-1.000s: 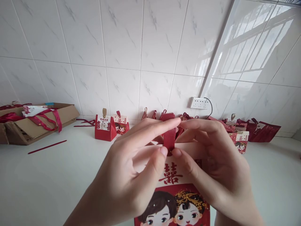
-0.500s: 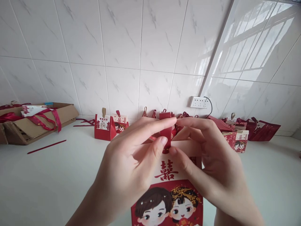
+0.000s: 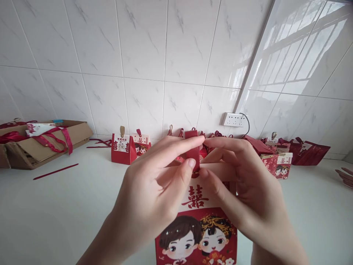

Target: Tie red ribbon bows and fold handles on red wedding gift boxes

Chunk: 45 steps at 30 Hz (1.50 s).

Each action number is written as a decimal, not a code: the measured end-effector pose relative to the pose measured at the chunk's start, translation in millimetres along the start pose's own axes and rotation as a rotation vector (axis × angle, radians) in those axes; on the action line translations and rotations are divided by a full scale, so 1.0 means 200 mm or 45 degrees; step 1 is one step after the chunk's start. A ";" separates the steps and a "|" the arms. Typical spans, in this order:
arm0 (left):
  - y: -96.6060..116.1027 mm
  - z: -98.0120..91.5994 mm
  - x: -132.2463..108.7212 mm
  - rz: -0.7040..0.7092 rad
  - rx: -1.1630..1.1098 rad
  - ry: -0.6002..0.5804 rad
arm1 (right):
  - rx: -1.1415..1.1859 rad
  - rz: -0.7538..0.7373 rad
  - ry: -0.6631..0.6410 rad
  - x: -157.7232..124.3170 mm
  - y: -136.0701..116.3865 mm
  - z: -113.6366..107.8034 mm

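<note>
A red and white gift box (image 3: 195, 232), printed with a red character and two cartoon figures, stands upright in front of me. A dark red ribbon (image 3: 192, 145) rises as a loop from the hole in its white top flap. My left hand (image 3: 157, 180) is closed on this ribbon, thumb in front near its base and index finger across the loop. My right hand (image 3: 245, 180) is closed around the top of the box, its thumb beside the hole and fingers curled behind the flap. Both index fingertips meet at the loop.
An open cardboard box (image 3: 55, 145) of ribbons sits at left, with a loose ribbon strip (image 3: 56, 171) before it. Several finished boxes (image 3: 122, 149) line the tiled wall, more at right (image 3: 278, 165). Another person's hand (image 3: 344, 177) shows at the right edge, below a power socket (image 3: 234, 119).
Another person's hand has come into view at the right edge. The gift box has risen slightly, and the ribbon loop has shifted a little left. My hands keep nearly the same pose.
</note>
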State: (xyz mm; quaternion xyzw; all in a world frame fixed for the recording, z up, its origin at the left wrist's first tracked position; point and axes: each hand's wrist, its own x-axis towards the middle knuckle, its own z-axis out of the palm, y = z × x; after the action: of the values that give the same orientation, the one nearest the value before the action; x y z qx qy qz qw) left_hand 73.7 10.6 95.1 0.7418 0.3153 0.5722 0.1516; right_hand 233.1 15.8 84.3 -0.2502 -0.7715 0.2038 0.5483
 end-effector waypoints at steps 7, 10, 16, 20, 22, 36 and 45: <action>-0.08 -0.05 0.01 -0.097 0.126 0.022 | -0.031 0.031 0.424 0.04 0.05 -0.06; -0.12 -0.08 0.03 -0.130 0.192 -0.154 | 0.007 -0.011 0.753 0.07 0.11 -0.10; -0.09 -0.08 0.05 -0.334 0.404 -0.363 | 0.367 -0.163 1.146 0.16 0.20 -0.16; -0.08 -0.03 0.03 -0.100 0.537 -0.082 | 0.655 -0.014 1.042 0.18 0.23 -0.19; -0.08 -0.02 0.02 0.091 0.577 0.064 | 0.732 0.044 0.925 0.18 0.25 -0.21; -0.08 -0.06 0.03 0.041 0.230 0.160 | 0.437 0.127 0.896 0.14 0.18 -0.17; -0.19 -0.12 0.13 -0.869 -0.159 -0.212 | 0.067 0.257 0.316 0.08 0.10 -0.15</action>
State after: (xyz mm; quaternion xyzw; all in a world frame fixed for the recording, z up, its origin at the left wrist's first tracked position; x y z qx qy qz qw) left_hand 43.6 53.1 98.7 0.6271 0.4959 0.4442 0.4043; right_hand 259.3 42.5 94.1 -0.3352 -0.6633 0.2454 0.6225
